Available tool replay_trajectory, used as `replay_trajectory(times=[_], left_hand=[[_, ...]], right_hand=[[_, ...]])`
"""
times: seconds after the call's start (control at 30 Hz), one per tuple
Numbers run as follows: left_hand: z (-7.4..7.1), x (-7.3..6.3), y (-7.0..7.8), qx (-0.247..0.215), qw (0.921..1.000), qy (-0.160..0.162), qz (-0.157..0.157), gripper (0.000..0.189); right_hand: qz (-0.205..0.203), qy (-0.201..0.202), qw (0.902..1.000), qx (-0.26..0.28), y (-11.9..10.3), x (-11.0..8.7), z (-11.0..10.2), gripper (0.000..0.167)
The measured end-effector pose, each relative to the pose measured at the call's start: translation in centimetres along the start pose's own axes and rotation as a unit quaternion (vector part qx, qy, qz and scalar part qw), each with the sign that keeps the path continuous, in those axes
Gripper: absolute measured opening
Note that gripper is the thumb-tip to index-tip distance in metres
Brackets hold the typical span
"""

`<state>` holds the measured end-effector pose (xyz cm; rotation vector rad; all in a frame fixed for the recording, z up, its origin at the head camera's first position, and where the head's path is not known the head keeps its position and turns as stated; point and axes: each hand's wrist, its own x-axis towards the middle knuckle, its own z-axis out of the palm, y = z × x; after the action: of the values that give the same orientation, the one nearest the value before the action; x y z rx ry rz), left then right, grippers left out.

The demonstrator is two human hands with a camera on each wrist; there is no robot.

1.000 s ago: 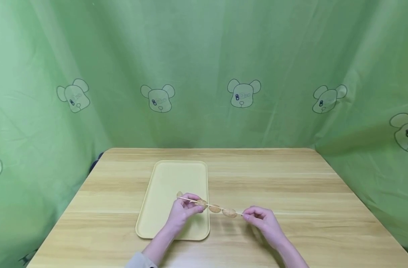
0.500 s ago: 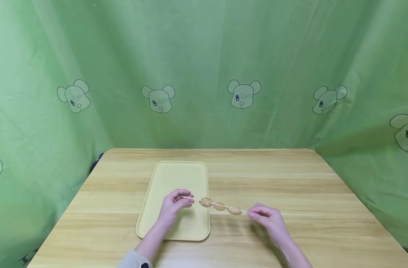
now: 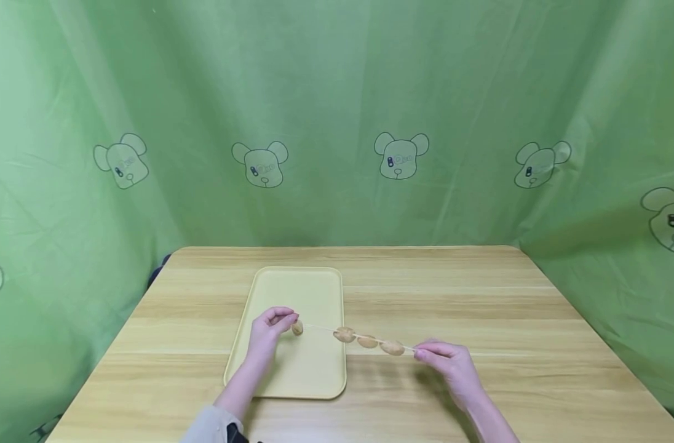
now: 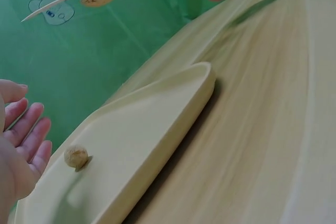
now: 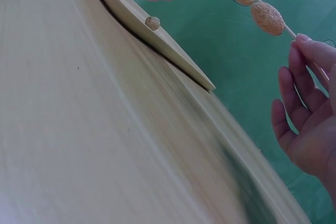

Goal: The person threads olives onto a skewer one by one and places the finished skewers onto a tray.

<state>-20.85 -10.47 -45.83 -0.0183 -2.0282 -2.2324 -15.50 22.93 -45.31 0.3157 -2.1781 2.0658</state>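
In the head view my right hand (image 3: 444,363) pinches the near end of a thin wooden skewer (image 3: 317,327), held slanting above the table and tray. Three brown, wrinkled oval food pieces (image 5: 268,18) are threaded on it, and its pointed tip (image 4: 32,15) shows bare in the left wrist view. My left hand (image 3: 270,329) hovers over the cream tray (image 3: 315,381), its fingers loosely extended and holding nothing. One loose brown wrinkled ball (image 4: 76,157) lies on the tray near this hand, apart from it. The exact kind of food cannot be told.
A light wood-grain table (image 3: 453,295) carries the tray left of its middle. The tray has a low raised rim (image 4: 202,69). Green curtains (image 3: 337,92) with bear-head prints surround the table at the back and sides.
My left hand has let go of the skewer and drawn left, baring its tip and the loose ball on the tray. My right hand has shifted slightly right with the skewer.
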Motion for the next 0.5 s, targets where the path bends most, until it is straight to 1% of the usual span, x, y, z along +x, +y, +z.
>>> replay_trajectory(times=[0.1,0.17,0.27,0.33,0.37,0.5], left_hand=[[-0.27,0.44,-0.11,0.010,0.9996,0.022,-0.017,0.024],[-0.36,0.65,-0.18,0.010,0.9990,0.034,-0.027,0.023],[-0.47,0.97,-0.46,0.030,0.9981,0.043,-0.032,0.021],[-0.52,1.09,-0.66,0.050,0.9973,0.043,-0.033,0.021],[-0.42,0.89,-0.26,0.064,0.9966,0.041,-0.032,0.021],[-0.44,0.93,-0.61,0.109,0.9932,0.025,-0.031,0.029]], right_hand=[[0.015,0.003,0.9999,-0.003,-0.21,-0.01,0.05,0.009],[0.019,-0.001,0.9998,-0.003,-0.32,0.01,0.08,0.010],[0.015,-0.006,0.9999,0.004,-0.33,0.06,0.12,0.012],[0.012,-0.002,0.9998,0.015,-0.20,0.08,0.15,0.010],[0.012,0.004,0.9998,0.017,-0.11,0.09,0.18,0.010],[0.005,0.034,0.9990,0.030,0.14,0.17,0.20,0.008]])
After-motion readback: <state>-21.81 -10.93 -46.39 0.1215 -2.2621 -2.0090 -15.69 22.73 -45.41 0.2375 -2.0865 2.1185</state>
